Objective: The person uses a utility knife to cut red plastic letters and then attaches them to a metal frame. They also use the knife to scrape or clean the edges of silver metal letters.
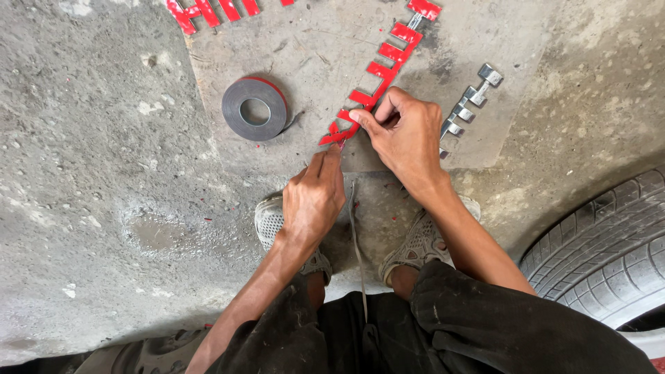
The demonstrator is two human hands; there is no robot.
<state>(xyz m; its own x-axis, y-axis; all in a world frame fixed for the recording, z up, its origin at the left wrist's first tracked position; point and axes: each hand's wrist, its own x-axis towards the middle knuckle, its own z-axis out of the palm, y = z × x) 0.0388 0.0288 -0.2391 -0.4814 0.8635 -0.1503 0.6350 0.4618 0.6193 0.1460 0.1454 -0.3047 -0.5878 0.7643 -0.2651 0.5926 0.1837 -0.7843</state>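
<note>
1. The red-backed strip of flat cut-out letters (379, 73) lies diagonally on the concrete floor (104, 173), running from its near end between the two hands up toward the far right. The right hand (409, 135) pins that near end, fingers pressed together on top of it.
2. The left hand (313, 197) pinches something thin at the strip's near tip with fingers closed; a narrow grey ribbon (357, 242) trails from there toward the person's knees. Whether it is a liner or a blade I cannot tell.
3. Risk, as I judge it: the thin letters could bend or snap if the right hand's pressure slips, and grit from the dusty, pitted concrete could foul any sticky face.
4. The ribbon could tear short, being so narrow.
5. A grey roll of tape with a red edge (255, 109) lies flat to the left, well apart from the hands.
6. A shiny silver strip of letters (470, 102) lies just right of the right hand; more red letters (208, 10) sit far left; a ribbed black rubber tyre (603, 242) curves at near right.
</note>
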